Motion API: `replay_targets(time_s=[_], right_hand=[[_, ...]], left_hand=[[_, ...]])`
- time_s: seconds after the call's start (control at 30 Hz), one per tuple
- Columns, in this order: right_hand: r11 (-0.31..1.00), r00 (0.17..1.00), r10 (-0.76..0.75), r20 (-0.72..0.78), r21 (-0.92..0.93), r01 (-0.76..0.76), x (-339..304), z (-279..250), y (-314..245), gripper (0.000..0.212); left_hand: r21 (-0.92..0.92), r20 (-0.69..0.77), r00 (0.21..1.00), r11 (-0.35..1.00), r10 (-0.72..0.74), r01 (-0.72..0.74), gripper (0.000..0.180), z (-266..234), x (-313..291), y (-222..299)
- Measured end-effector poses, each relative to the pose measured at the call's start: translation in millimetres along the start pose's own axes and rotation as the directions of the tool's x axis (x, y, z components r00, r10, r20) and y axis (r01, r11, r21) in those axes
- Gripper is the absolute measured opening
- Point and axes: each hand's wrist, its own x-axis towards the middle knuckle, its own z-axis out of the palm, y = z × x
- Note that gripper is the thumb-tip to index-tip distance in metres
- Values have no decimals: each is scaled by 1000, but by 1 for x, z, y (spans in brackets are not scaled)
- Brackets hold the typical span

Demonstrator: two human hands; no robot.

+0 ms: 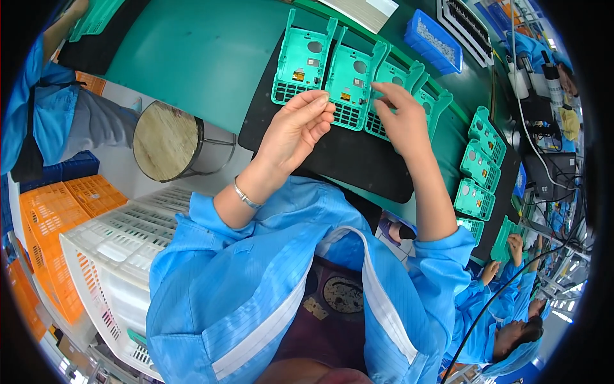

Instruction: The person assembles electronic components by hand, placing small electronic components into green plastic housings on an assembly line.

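Note:
Several green plastic housings with round holes and slotted grilles stand in a row on a black mat. My left hand is closed in a pinch in front of the two left housings. Whatever its fingertips hold, if anything, is too small to make out. Over the housings further right hovers my right hand, thumb and index finger apart, with nothing visible between them. I cannot tell whether its fingertips touch the housing beneath. Small dark and yellow parts sit inside the housings.
A blue bin of small pale pieces stands at the back right, beside a black-and-white tray. More green housings line the right side, where co-workers sit. A round stool, white crate and orange crates are at left.

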Motion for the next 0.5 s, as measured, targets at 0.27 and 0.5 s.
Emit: replay_targets(time_s=[0.27, 0.5], right_hand=[[883, 961, 122, 248, 415, -219, -6, 4, -36, 23], [773, 917, 216, 336, 515, -371, 0, 10, -50, 22]], left_hand=[[48, -79, 997, 999, -17, 21, 19, 4, -1, 2], [44, -33, 999, 999, -20, 21, 17, 2, 0, -1]])
